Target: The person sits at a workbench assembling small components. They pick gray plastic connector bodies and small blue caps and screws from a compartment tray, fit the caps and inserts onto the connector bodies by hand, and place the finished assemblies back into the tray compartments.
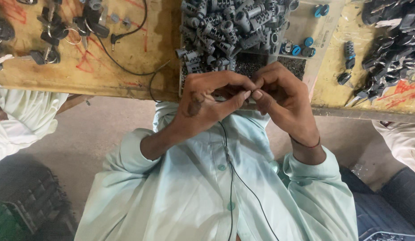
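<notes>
Scratched yellow workbench [127,53] with red scribbles ran across the top of the view, above a grey concrete floor. At its edge sat a clear plastic tray [325,27] heaped with grey lock cylinders [229,31], a few blue-capped parts [303,47] in its right compartment. Just below the tray, the left hand [207,105] and the right hand [283,100] met fingertip to fingertip, both curled closed around a small piece pinched between them; it was almost wholly hidden, so its kind could not be told. A thin black cable [127,67] trailed over the bench, keys on rings [55,33] lay at the far left, and dark key blanks [390,49] were piled at the right. Pale sleeves of other people [24,120] showed at both sides.
</notes>
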Available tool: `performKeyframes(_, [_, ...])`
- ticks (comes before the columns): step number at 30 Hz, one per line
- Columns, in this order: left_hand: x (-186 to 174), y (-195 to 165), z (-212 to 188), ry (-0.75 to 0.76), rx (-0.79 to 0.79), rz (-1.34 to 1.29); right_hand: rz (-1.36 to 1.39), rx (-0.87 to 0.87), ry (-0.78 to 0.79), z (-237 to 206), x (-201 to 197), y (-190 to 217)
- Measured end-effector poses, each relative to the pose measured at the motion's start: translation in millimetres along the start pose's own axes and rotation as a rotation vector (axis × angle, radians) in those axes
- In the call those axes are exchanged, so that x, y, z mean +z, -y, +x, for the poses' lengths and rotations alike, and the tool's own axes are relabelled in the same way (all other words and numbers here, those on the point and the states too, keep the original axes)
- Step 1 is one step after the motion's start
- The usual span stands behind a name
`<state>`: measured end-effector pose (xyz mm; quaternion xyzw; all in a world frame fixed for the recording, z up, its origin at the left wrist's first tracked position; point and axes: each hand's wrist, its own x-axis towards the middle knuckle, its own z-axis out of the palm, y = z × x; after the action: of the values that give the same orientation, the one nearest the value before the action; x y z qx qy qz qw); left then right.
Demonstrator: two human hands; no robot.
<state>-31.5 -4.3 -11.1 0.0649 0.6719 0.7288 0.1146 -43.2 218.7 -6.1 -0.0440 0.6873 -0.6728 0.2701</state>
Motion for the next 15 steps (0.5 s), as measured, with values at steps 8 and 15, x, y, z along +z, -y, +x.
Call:
performKeyframes(8, [-4, -12, -9, 0.145, 0.108, 0.156, 0.176, -0.004, 0.06, -5, -4, 4])
performKeyframes(15, [1, -6, -12, 0.119, -0.223, 0.079, -0.299, 0.162, 0.055, -10, -12, 24])
